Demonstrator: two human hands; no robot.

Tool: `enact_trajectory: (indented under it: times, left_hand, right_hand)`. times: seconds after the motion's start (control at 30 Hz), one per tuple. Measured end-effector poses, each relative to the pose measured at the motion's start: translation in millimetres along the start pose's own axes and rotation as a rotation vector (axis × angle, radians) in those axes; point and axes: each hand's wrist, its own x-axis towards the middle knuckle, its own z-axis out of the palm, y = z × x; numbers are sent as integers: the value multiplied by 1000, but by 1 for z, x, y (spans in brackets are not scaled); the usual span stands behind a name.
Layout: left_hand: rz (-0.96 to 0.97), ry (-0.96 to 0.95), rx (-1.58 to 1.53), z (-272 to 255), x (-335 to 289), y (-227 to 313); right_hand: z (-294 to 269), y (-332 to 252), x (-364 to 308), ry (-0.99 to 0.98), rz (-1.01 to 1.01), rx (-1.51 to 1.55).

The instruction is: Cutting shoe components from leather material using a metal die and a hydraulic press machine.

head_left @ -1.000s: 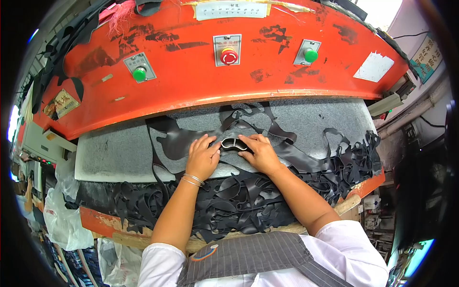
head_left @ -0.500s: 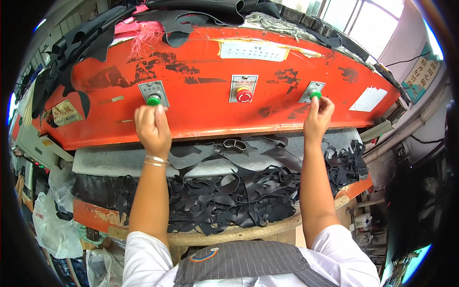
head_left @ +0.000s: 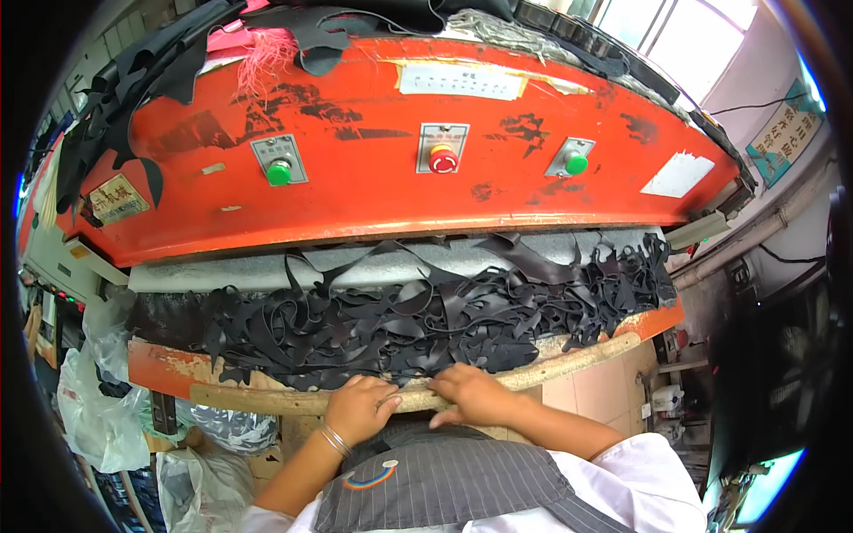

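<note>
Resting on wooden edge [head_left: 569, 354] — both hands.

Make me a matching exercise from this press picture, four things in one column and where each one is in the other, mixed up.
Things:
1. red button
2. black offcut strips
3. left hand
4. pink threads

Places:
A. on the wooden front edge, beside the right hand
B. on top of the orange press head, towards the left
C. middle of the press face, between two green buttons
D. heaped on the bed under the press head

Pairs: 1-C, 2-D, 3-A, 4-B
</note>
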Motion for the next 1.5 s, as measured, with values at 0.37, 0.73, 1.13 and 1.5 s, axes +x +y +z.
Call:
enact_trajectory:
  times: [0.37,0.73,1.13,1.5]
  left_hand:
    - [-200,6,22,2,14,7]
    - [-179,180,-58,-18,210,-112]
    - [-251,79,234,16,223,-148]
    - [-261,158,116,7,224,-160]
  right_hand:
    - [-11,10,30,-162,64,-101]
    - [-65,186,210,42,454,-309]
    - [-49,193,294,254,197,28]
    - [-31,205,278,327,95,-12]
